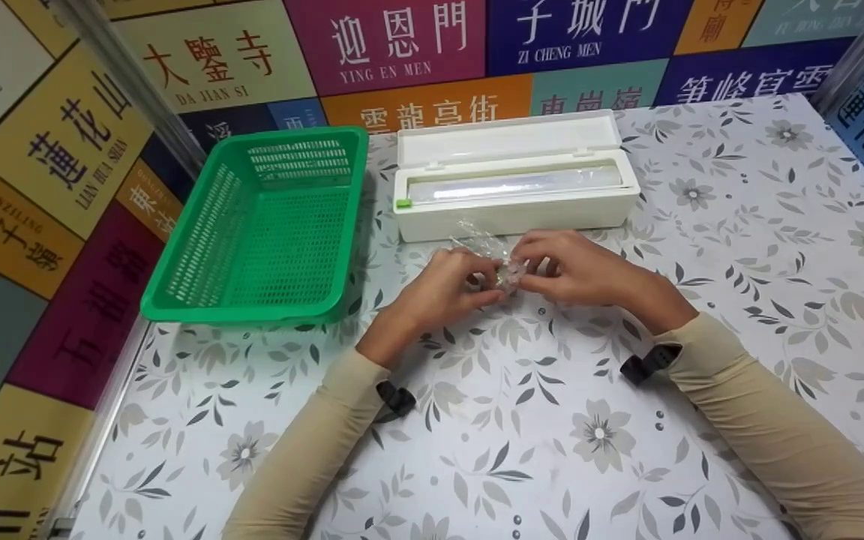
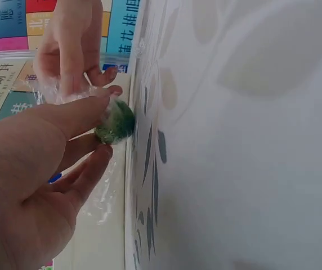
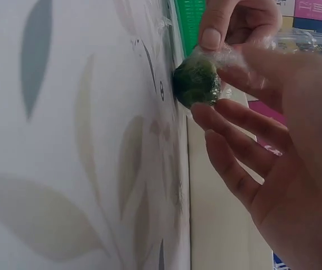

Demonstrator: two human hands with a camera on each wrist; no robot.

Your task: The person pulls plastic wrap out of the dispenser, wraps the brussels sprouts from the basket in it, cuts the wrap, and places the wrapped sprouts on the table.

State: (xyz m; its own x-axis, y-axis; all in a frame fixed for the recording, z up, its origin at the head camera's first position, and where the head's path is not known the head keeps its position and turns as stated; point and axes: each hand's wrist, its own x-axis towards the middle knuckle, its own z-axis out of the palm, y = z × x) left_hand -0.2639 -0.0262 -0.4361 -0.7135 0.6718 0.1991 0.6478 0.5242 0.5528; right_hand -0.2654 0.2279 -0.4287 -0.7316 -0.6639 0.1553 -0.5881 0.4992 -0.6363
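Observation:
A small round green thing (image 3: pixel 193 83), maybe a fruit or vegetable, is wrapped in clear plastic film (image 1: pixel 481 238) and held just over the table. Its exact kind is hard to tell through the film. My left hand (image 1: pixel 447 286) pinches the wrapped thing from the left, thumb and fingertips on it. From the other side my right hand (image 1: pixel 578 266) grips the gathered film against it, fingers bent. In the left wrist view, loose film bunches between both hands, and the green side (image 2: pixel 119 122) faces the table. The fingers partly hide the thing in the head view.
Behind the hands stands a white cling film box (image 1: pixel 514 215), lid (image 1: pixel 507 139) raised, with a film roll (image 1: pixel 522 184) inside and a small green tab (image 1: pixel 403 203) at its left end. A green plastic basket (image 1: pixel 361 187) stands to the left on the flower-patterned tablecloth (image 1: pixel 477 427).

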